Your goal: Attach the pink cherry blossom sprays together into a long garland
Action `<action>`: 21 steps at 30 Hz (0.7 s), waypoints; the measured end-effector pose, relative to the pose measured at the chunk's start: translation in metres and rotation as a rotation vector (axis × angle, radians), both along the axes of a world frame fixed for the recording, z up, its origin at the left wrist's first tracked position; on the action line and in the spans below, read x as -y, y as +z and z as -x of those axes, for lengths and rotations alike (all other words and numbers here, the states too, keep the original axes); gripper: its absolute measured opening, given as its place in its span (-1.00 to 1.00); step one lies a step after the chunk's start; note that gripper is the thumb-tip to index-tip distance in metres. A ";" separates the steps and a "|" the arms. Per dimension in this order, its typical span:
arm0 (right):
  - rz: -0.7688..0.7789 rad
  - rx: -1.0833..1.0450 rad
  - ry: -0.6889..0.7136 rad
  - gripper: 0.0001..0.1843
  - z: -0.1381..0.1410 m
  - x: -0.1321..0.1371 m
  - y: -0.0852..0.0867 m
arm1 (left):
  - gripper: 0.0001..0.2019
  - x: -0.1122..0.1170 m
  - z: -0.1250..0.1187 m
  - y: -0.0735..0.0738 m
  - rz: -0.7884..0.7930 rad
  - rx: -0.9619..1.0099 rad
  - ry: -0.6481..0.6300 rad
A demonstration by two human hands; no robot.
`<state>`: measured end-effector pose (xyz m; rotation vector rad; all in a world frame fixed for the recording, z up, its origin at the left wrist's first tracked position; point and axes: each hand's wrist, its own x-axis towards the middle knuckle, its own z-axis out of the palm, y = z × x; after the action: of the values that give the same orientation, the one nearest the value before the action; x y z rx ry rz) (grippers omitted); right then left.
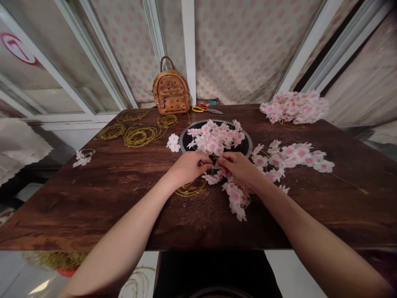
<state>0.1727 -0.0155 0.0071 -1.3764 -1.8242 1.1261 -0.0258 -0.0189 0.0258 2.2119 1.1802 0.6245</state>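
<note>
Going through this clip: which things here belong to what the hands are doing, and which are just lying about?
In use: left hand and right hand, meeting over pink-and-white artificial blossoms on a black round tray; gold wire under the left hand; blossom spray beside the right hand.

Lying about: tan studded backpack, red-and-yellow-handled scissors, gold wire coils, blossom heap.

Blossoms (214, 138) on round tray (245, 145), wire coils (141, 135) left, backpack (171, 92) and scissors (206, 109) behind

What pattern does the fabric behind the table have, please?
The fabric is cream with pink dots, clearest in the head view.
</note>
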 end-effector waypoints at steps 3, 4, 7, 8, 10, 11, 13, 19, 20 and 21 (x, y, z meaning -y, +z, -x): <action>0.076 -0.138 0.005 -0.77 0.000 0.000 -0.005 | -0.88 0.000 -0.003 -0.002 0.017 0.052 0.100; 0.099 -0.170 0.006 -0.78 0.000 0.000 -0.005 | -0.87 0.000 -0.004 -0.003 0.024 0.063 0.124; 0.151 -0.230 0.005 -0.80 0.002 0.001 -0.004 | -0.78 0.000 -0.004 -0.005 0.024 0.085 0.164; 0.163 -0.240 0.003 -0.81 0.002 0.001 -0.004 | -0.76 -0.001 -0.004 -0.006 0.022 0.089 0.174; 0.179 -0.242 0.002 -0.80 0.003 0.002 -0.002 | -0.75 -0.001 -0.004 -0.007 0.029 0.094 0.192; 0.183 -0.234 0.005 -0.80 0.004 0.002 -0.001 | -0.76 -0.001 -0.004 -0.007 0.038 0.092 0.193; 0.181 -0.207 0.006 -0.79 0.004 0.002 0.000 | -0.77 0.000 -0.004 -0.006 0.057 0.075 0.180; 0.112 -0.136 0.014 -0.77 0.003 0.001 0.000 | -0.63 0.007 -0.010 -0.001 0.096 0.059 0.189; 0.095 -0.118 0.022 -0.76 0.003 0.001 0.000 | -0.66 0.008 -0.011 -0.002 0.127 0.088 0.183; 0.081 -0.104 0.025 -0.76 0.003 0.002 0.000 | -0.70 0.008 -0.012 -0.003 0.158 0.121 0.171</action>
<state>0.1702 -0.0170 0.0070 -1.3182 -1.7435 1.2733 -0.0142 -0.0272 0.0232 1.9295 1.3173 0.6987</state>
